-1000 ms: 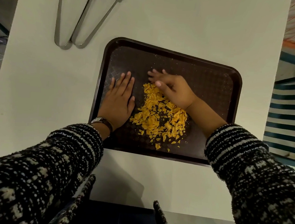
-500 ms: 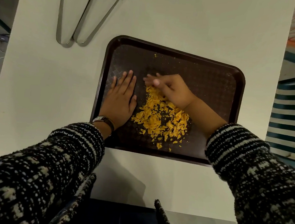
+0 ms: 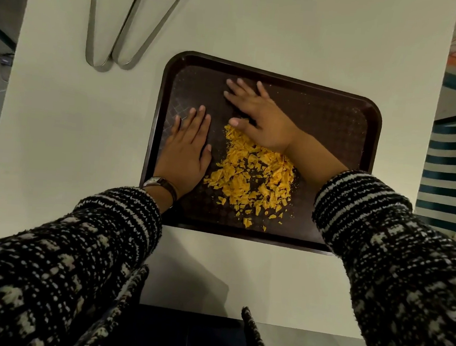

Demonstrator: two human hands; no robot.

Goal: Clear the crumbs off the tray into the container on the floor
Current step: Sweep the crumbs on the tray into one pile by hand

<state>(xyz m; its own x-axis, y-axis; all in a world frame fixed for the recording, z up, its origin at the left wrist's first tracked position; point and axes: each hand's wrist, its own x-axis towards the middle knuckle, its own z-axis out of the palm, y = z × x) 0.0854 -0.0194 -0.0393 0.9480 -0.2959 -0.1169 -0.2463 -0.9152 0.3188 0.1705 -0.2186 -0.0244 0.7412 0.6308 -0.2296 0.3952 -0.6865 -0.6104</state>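
Centre frame on the dark tray (image 3: 334, 121), left hand (image 3: 186, 150) lies flat, fingers straight, likely pinning it, while right hand (image 3: 261, 115) spreads open beyond the orange crumbs (image 3: 251, 177), seemingly to rake them nearer; neither grips anything, container unseen.

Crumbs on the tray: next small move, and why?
Probably rake the right hand toward the near edge, gathering the crumbs against the left hand. The right lies flat, fingers spread, at the pile's far side; the left lies flat beside it on the tray.
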